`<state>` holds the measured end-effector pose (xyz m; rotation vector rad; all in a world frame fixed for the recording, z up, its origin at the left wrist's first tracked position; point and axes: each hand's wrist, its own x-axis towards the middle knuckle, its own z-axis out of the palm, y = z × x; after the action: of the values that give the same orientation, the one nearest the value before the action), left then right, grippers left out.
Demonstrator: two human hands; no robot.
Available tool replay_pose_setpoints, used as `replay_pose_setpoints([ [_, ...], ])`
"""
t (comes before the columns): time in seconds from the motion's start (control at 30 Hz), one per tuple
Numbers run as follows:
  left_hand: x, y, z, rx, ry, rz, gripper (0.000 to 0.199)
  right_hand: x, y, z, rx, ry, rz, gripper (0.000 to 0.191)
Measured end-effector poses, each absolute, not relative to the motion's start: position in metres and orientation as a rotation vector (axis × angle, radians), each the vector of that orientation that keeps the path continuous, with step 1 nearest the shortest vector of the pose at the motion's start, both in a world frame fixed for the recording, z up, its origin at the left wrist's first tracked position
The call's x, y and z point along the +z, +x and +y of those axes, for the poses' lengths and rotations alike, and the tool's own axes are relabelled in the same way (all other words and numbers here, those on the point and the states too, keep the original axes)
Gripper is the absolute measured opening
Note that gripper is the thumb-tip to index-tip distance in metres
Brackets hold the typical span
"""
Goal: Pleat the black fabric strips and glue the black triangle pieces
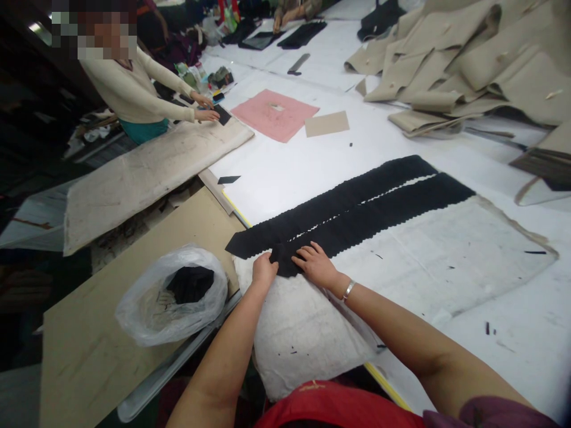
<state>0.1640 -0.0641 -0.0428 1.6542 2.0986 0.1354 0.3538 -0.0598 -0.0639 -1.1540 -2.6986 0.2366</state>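
Note:
Two long rows of black fabric pieces [379,193] with zigzag edges lie side by side across the white table, a thin white gap between them. At the near left end of the closer row, my left hand [264,270] pinches the edge of a small black piece [286,261]. My right hand [317,266], with a silver bracelet at the wrist, lies on the right part of that piece with fingers spread. Under both hands is an off-white cloth [303,333] that hangs over the table's edge.
A clear plastic bag [178,327] with black scraps sits on a tan board [89,339] at left. Beige fabric [468,59] is piled back right. A pink cloth [276,116] lies farther back. A person in a cream sweater [147,89] handles a black piece at upper left.

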Motion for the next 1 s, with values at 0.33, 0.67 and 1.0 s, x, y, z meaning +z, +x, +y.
replay_pose_setpoints([
  [0.33, -0.043, 0.162, -0.064, 0.1, 1.66, 2.108, 0.026, -0.064, 0.356, -0.062, 0.217, -1.124, -2.727, 0.037],
  [0.67, -0.046, 0.153, -0.065, 0.077, 1.656, 2.119, 0.027, -0.061, 0.354, -0.06, 0.225, -1.133, -2.743, 0.036],
  [1.0, -0.046, 0.152, -0.066, 0.13, 1.632, 2.108, 0.023, -0.06, 0.354, -0.06, 0.203, -1.134, -2.736, 0.035],
])
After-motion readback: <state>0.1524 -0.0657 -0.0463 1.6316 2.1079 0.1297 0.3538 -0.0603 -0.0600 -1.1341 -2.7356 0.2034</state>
